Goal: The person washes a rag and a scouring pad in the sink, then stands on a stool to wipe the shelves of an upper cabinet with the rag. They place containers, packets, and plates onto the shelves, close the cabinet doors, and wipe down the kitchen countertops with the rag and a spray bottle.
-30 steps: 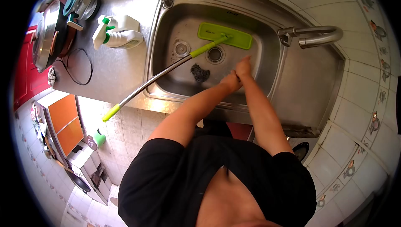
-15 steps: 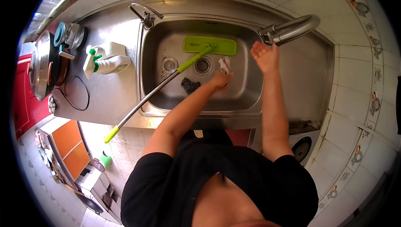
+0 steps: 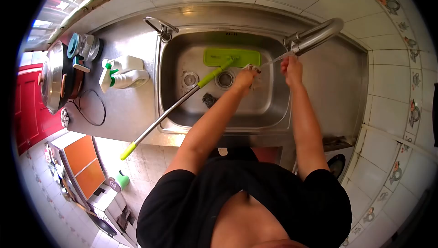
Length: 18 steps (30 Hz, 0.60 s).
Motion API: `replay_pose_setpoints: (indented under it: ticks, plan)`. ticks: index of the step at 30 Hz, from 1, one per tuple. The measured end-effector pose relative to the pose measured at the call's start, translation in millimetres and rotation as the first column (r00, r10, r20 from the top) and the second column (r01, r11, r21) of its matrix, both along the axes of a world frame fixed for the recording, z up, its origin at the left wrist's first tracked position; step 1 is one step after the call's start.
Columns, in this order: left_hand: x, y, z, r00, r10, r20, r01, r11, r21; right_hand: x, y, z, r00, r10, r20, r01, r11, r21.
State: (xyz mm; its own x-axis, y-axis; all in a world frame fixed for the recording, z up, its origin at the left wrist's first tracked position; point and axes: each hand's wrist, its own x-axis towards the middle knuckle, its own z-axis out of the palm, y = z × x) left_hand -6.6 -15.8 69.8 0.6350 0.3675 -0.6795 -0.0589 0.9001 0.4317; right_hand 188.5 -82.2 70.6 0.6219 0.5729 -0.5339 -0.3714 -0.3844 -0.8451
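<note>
My left hand (image 3: pixel 245 80) is over the sink basin, its fingers closed around a small crumpled whitish cloth (image 3: pixel 250 67). A thin stream of water (image 3: pixel 275 59) runs from the faucet (image 3: pixel 315 37) down to the cloth. Just below the spout is my right hand (image 3: pixel 292 68), fingers curled; whether they hold anything is hidden. A green flat mop (image 3: pixel 210 57) lies with its head in the sink (image 3: pixel 269 111), and its pole slants over the front left rim. Between the pole and my left forearm sits a dark scouring pad (image 3: pixel 209 100).
Left of the sink, white spray bottles (image 3: pixel 130 79) lie on the steel counter (image 3: pixel 132 115). Farther left stand a lidded pan (image 3: pixel 55 77), glass containers (image 3: pixel 86 47) and a looped black cord (image 3: pixel 105 111). A smaller tap (image 3: pixel 162 30) rises at the back left rim.
Water now runs from the faucet. My right hand has gone from spread fingers to curled ones, slightly lower. My left hand has brought the cloth toward the stream. The view has shifted slightly.
</note>
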Motion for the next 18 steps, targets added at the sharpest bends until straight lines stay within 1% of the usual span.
replay_pose_setpoints:
  ticks: [1,3,4,5,6,8,9,10,11,12,13,14,15,16,17,18]
  plan:
    - [0.3,-1.3,2.1,0.997,-0.064,-0.032,0.068,0.987,0.148,-10.0,-3.4,-6.2,0.999,-0.002,-0.033,0.003,1.000,0.029]
    - [2.1,-7.6,-1.4,0.978,-0.168,-0.120,0.203,0.887,0.415,-36.0,-7.6,-17.1,0.986,0.141,-0.091,-0.146,0.988,-0.049]
    - [8.5,-13.7,-12.9,0.996,-0.046,-0.070,0.077,0.839,0.539,-46.1,-3.9,-18.0,0.971,0.124,-0.207,-0.138,0.989,-0.054]
    - [17.0,-22.4,-23.6,0.998,0.070,-0.006,-0.049,0.762,0.646,-56.3,-0.4,-18.5,0.941,0.105,-0.322,-0.131,0.990,-0.059]
    - [19.1,-26.0,-21.3,0.982,0.174,0.068,-0.168,0.658,0.734,-61.8,0.3,-20.3,0.896,0.082,-0.436,-0.122,0.990,-0.065]
    - [16.0,-26.3,-19.5,0.988,0.154,-0.019,-0.083,0.628,0.774,-59.0,2.5,-41.5,0.862,0.116,-0.493,-0.123,0.992,0.017]
    - [13.5,-23.3,-10.4,0.987,0.146,-0.061,-0.041,0.609,0.792,-56.5,5.1,-49.4,0.845,0.135,-0.518,-0.122,0.991,0.060]
    - [9.0,-16.7,-2.2,0.979,0.135,-0.153,0.049,0.572,0.819,-53.7,9.7,-47.3,0.920,0.213,-0.330,-0.224,0.975,0.005]
    - [0.9,-8.9,5.6,0.961,0.129,-0.246,0.142,0.534,0.833,-50.2,13.0,-44.5,0.945,0.299,-0.133,-0.310,0.948,-0.071]
    - [-7.8,-1.9,14.1,0.933,0.126,-0.338,0.235,0.496,0.836,-49.8,15.9,-37.4,0.919,0.388,0.061,-0.375,0.913,-0.163]
    - [-16.8,4.3,24.8,0.870,0.052,-0.491,0.434,0.394,0.810,-52.4,19.4,-19.8,0.892,0.383,0.241,-0.338,0.918,-0.206]
    - [-27.5,9.2,36.1,0.772,-0.003,-0.636,0.612,0.275,0.742,-55.6,21.6,0.2,0.832,0.373,0.411,-0.295,0.924,-0.243]
    - [-31.7,14.5,41.3,0.650,-0.030,-0.759,0.754,0.142,0.641,-55.7,26.4,11.9,0.736,0.359,0.574,-0.246,0.932,-0.266]
    - [-33.5,15.2,34.3,0.636,-0.028,-0.771,0.768,0.111,0.630,-55.8,28.1,9.1,0.854,0.251,0.456,-0.206,0.967,-0.147]
    - [-35.2,13.4,20.9,0.621,-0.027,-0.783,0.782,0.080,0.618,-56.5,28.1,3.3,0.940,0.146,0.310,-0.141,0.989,-0.037]
    - [-35.7,12.9,18.7,0.607,-0.027,-0.795,0.795,0.048,0.605,-59.9,29.8,6.3,0.989,0.046,0.143,-0.055,0.997,0.060]
